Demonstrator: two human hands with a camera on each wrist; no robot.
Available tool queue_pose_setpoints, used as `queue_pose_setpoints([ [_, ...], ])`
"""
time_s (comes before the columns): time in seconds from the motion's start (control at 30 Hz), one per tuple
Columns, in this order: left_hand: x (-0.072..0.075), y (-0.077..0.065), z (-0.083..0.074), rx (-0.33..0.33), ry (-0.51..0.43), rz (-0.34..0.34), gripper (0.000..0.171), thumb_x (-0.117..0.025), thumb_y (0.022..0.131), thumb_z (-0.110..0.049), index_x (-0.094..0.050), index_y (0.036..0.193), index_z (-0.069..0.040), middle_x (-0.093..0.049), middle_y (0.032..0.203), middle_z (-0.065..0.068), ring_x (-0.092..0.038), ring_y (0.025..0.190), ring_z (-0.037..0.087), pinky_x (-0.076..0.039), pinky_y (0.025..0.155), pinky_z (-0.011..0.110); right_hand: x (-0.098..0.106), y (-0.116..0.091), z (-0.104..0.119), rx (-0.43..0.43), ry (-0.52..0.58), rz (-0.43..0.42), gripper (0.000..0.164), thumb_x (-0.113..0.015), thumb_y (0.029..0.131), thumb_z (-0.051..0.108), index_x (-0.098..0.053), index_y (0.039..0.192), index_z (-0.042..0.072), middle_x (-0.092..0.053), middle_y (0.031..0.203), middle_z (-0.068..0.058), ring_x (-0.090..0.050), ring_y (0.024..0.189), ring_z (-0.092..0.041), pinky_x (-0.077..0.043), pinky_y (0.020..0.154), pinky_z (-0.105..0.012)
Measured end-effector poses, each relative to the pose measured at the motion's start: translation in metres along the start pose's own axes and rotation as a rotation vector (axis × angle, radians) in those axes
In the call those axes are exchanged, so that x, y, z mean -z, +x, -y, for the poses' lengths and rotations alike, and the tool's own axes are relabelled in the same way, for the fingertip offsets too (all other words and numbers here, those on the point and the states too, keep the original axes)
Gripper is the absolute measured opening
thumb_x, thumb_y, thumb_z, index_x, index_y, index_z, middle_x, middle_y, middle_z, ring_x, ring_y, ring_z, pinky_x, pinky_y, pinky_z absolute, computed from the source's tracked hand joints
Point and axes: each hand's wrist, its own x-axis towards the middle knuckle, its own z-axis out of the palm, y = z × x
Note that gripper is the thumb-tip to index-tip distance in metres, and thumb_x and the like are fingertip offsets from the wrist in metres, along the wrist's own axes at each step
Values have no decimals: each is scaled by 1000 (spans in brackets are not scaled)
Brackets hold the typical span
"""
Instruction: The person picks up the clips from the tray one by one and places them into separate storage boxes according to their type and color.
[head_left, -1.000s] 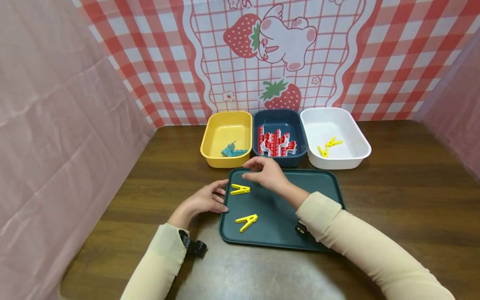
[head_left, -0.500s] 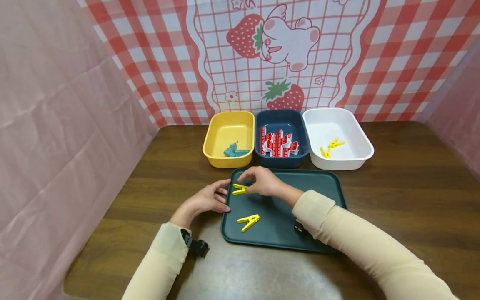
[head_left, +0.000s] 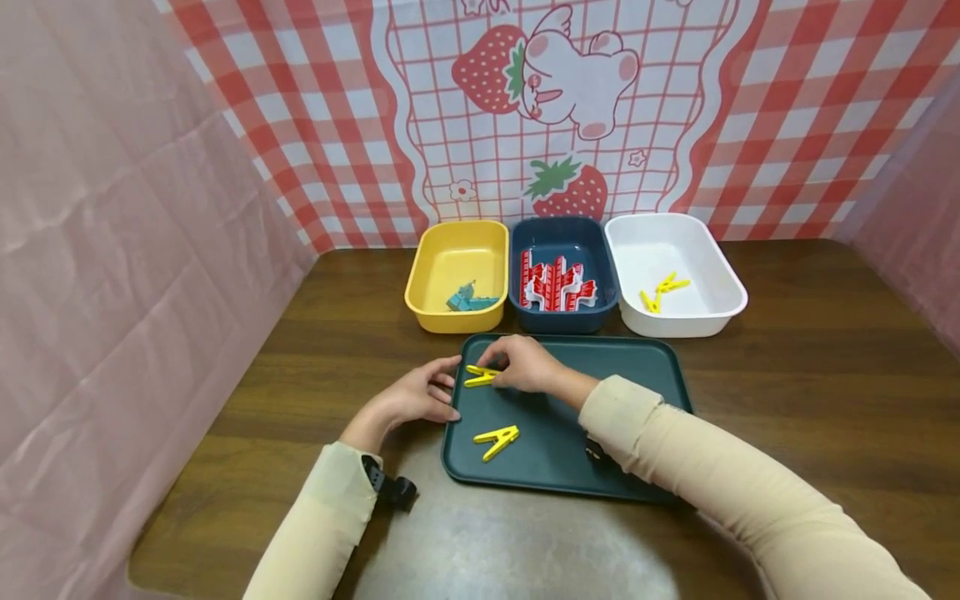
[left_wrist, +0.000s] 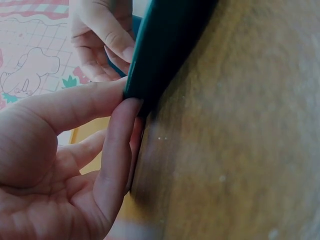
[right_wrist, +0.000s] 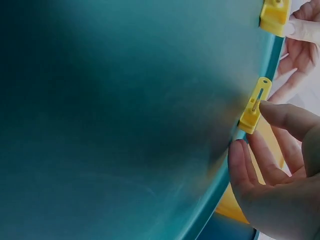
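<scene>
A dark green tray lies on the table with two yellow clothespins on its left part. My right hand is low over the tray, thumb and fingertips pinching the farther clothespin, whose legs point left in the head view. The nearer clothespin lies untouched, toward the tray's front. At the tray's left edge, my left hand holds the rim, its thumb and fingers against the edge in the left wrist view. Its other fingers are partly hidden.
Behind the tray stand three bins side by side: a yellow bin with teal pieces, a navy bin with several red-and-white pieces, and a white bin with yellow clothespins. A checked cloth hangs behind them.
My right hand has come down from above the tray's far edge to the farther clothespin, its fingers closing in on it. The left hand stays at the rim.
</scene>
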Motion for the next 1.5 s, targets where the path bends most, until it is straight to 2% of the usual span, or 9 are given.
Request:
queue_pose_setpoints([
  [0.37,3,1,-1,-9,-14,21,85,-71,74,12,-31,145,-14,-44,119,16,-54,95,25,-55,75,33,-5,3,5,56,-65,22,23,-71,77,0,-72,98,10,-64,101,-3,-57,93,-19,-48,85,-33],
  [0.63,2,0,-3,7,-25,-3,85,-72,73,12,-34,144,-16,-45,117,13,-54,94,24,-55,74,33,-4,2,4,66,-97,42,21,-72,77,1,-73,98,7,-64,95,-4,-56,81,-16,-49,72,-27],
  [0.77,2,-1,-3,5,-19,-9,85,-72,73,12,-34,144,-15,-45,117,14,-54,94,24,-55,73,33,-3,4,3,60,-83,54,23,-73,76,2,-73,98,7,-64,94,-3,-55,79,-15,-49,70,-25],
  [1.03,2,-1,-3,10,-18,-6,85,-73,73,11,-34,144,-15,-45,118,13,-54,94,24,-55,73,33,2,4,1,-60,89,90,25,-69,80,-1,-71,103,7,-66,97,-2,-54,85,-18,-50,75,-29],
  [1.3,2,-1,-2,26,1,-10,84,-73,74,9,-34,144,-17,-45,118,13,-53,95,25,-55,74,32,5,0,3,-243,307,37,25,-67,82,0,-70,107,6,-63,103,-7,-55,88,-21,-52,76,-30],
  [1.5,1,-3,-2,19,-4,-14,84,-73,73,10,-35,143,-16,-45,117,13,-54,93,24,-55,73,33,7,-4,-2,-320,450,7,28,-66,83,2,-67,110,4,-61,106,-9,-55,88,-21,-53,73,-31],
])
